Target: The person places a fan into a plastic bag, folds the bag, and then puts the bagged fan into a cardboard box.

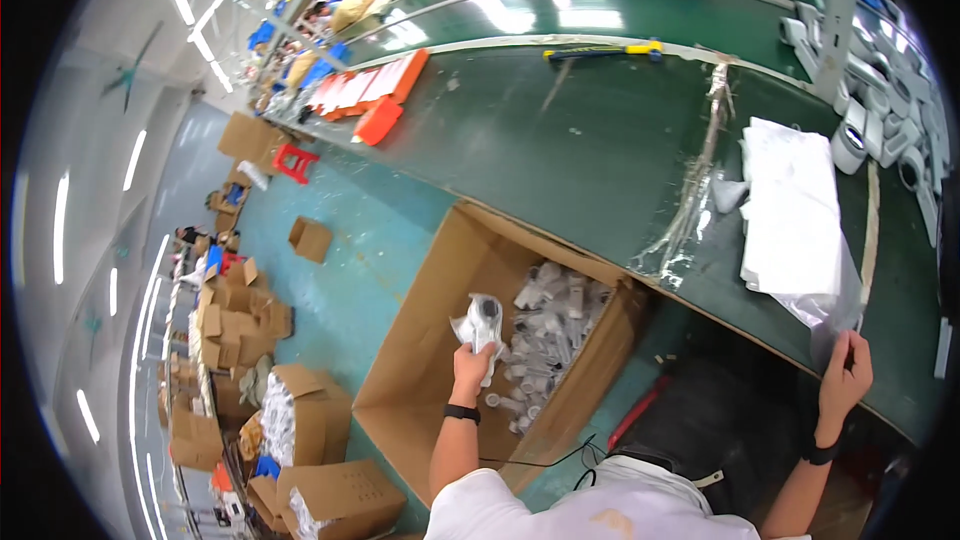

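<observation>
My left hand (472, 368) is closed round the lower end of a bagged plastic part (486, 312), pale with a dark round end, wrapped in clear film. It is held over the open cardboard box (415, 340), in which many similar bagged white and grey parts (545, 340) lie heaped. My right hand (847, 375) is at the near edge of the green worktable (570, 140). Its fingertips pinch the corner of a clear plastic bag (835, 320), which sticks out from a stack of white bags (792, 210) lying on the table.
Loose grey plastic parts (890, 100) are piled at the table's far right. A yellow-handled tool (605, 52) lies by the far rail. Orange bins (380, 100) stand at the table's left end. Filled cartons (335, 500) and a red stool (296, 162) are on the floor to the left.
</observation>
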The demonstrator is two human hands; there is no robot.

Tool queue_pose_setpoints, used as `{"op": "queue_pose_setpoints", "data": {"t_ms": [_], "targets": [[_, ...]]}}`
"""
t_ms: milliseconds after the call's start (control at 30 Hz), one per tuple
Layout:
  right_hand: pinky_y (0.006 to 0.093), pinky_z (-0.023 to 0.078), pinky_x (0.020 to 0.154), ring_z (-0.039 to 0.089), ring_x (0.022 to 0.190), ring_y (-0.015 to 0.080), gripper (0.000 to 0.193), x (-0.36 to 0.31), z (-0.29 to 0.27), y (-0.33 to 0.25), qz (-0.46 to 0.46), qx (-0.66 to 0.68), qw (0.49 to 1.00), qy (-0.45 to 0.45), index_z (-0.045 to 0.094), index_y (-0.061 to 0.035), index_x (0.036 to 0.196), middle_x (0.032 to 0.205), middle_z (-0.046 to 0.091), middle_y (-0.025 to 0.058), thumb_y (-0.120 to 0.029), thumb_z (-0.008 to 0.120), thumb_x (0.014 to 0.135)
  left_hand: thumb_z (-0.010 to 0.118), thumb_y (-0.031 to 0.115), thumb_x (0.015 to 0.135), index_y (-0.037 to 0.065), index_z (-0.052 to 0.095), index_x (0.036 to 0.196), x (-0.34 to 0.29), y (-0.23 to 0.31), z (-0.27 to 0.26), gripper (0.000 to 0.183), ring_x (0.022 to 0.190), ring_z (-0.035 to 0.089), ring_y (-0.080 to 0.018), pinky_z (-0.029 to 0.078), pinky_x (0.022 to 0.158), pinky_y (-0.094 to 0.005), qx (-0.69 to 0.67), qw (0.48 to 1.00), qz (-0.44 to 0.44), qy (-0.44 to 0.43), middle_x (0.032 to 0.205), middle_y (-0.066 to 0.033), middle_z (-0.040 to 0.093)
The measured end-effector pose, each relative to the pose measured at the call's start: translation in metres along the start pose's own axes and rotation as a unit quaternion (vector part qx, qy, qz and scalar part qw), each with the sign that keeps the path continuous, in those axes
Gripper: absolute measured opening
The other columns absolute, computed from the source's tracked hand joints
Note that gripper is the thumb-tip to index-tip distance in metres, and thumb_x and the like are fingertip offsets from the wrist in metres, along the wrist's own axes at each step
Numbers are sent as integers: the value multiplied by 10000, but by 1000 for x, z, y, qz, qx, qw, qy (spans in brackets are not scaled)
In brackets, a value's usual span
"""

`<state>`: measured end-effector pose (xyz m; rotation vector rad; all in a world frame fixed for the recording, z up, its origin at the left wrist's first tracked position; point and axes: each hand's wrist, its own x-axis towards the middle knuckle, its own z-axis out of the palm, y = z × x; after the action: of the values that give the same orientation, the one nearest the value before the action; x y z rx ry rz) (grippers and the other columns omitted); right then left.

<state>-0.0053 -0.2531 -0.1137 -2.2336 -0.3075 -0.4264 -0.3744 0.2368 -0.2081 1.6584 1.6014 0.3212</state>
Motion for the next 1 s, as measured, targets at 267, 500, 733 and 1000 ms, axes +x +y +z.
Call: {"op": "queue_pose_setpoints", "data": {"t_ms": [267, 500, 733, 1000], "targets": [[233, 420, 638, 499, 682, 92, 136, 2, 0, -9, -16, 4, 999, 29, 609, 33, 911, 762, 572, 33, -96, 576, 942, 724, 400, 731, -114, 655, 982, 55, -98, 83, 577, 969, 649, -405, 501, 835, -416, 216, 971, 21, -102, 977, -305, 660], [239, 422, 630, 501, 664, 98, 130, 2, 0, -9, -22, -34, 998, 39, 613, 24, 878, 738, 569, 39, -92, 584, 931, 683, 452, 745, -81, 668, 976, 48, -79, 162, 581, 994, 622, -424, 494, 850, -446, 350, 898, 82, -256, 1005, -297, 652], [267, 407, 591, 492, 627, 126, 112, 6, 4, -22, -28, -60, 997, 27, 613, 11, 837, 697, 547, 46, -79, 605, 904, 698, 383, 800, -102, 607, 1136, 70, -59, 213, 597, 1032, 634, -396, 496, 860, -403, 175, 967, 52, -180, 1078, -296, 645], [299, 374, 529, 462, 555, 176, 93, 11, 6, -41, -59, -51, 994, 80, 603, 4, 789, 633, 478, 70, -49, 632, 860, 666, 232, 863, -17, 639, 1168, 94, -24, 172, 395, 994, 642, -236, 477, 885, -316, 35, 977, 123, -172, 1053, -186, 688]]}}
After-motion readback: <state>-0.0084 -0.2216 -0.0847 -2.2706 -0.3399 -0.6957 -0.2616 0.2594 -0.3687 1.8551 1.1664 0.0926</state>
